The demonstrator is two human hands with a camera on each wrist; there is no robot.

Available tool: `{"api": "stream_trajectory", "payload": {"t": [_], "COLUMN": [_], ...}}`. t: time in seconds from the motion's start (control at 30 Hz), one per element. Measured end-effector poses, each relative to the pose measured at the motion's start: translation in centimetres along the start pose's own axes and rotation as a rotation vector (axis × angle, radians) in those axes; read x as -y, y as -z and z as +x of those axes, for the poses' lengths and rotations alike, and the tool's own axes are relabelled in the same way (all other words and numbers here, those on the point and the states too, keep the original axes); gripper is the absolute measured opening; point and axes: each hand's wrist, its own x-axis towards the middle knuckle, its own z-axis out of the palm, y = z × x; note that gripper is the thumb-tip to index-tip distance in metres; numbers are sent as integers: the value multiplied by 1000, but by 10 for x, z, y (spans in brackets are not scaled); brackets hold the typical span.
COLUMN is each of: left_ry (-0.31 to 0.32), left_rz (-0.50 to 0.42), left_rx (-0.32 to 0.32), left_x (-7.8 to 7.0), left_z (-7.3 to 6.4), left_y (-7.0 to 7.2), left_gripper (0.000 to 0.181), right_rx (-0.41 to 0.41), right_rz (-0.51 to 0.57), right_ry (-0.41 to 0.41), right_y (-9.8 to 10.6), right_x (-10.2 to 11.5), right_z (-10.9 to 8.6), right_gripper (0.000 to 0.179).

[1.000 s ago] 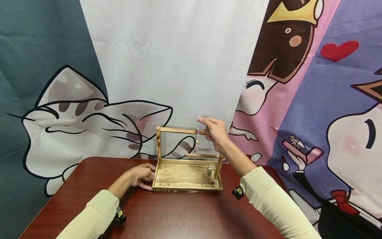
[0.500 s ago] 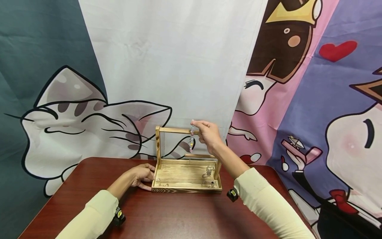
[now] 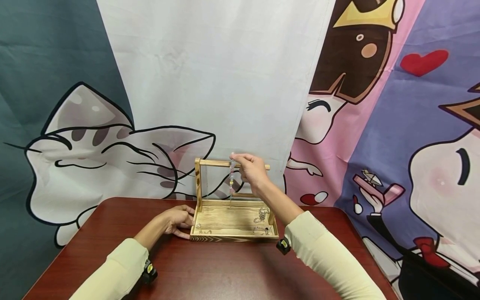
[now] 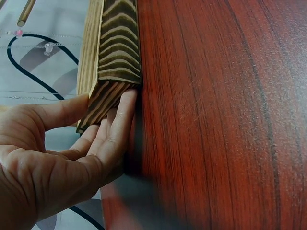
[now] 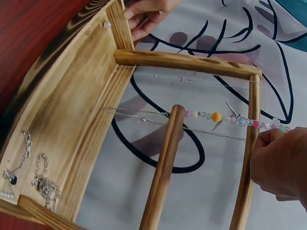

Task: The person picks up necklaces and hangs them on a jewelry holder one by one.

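My right hand [image 3: 253, 170] pinches one end of a beaded necklace [image 3: 231, 182] at the top bar [image 3: 215, 163] of a wooden jewelry stand [image 3: 234, 239]. Clear, pink and orange beads [image 5: 217, 117] hang from the fingertips, and a thin silver chain [image 5: 216, 133] runs down past the free end of the lower rod [image 5: 165, 163]. At the stand's left end, my left hand [image 3: 179, 221] holds the tray part, with thumb and fingers on either side of its striped end [image 4: 108, 98]. That hand's fingertips also show in the right wrist view.
Silver chain jewelry [image 5: 45, 187] lies at the right end of the tray; a small ring-like piece [image 5: 106, 24] sits near the left end. The stand rests on a reddish-brown table [image 3: 210, 271], close before a printed cartoon curtain [image 3: 225, 83].
My right hand has moved left along the top bar and slightly down, carrying the beaded necklace. More of the bar's right end shows. My left hand stays on the stand.
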Motion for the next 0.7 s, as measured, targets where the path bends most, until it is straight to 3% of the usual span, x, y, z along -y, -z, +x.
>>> {"api": "stream_trajectory", "payload": {"t": [0.33,0.7], "left_ry": [-2,2], "left_rz": [6,4], "left_rx": [-2,12], "left_x": [0,1], "left_z": [-1,0], "left_y": [-1,1], "left_gripper": [56,57], "right_rx": [-13,21], "right_rz": [18,-23], "right_ry": [-15,-33], "right_y": [-15,-33], "right_x": [-13,-24], "right_z": [1,0], "right_gripper": [25,24]}}
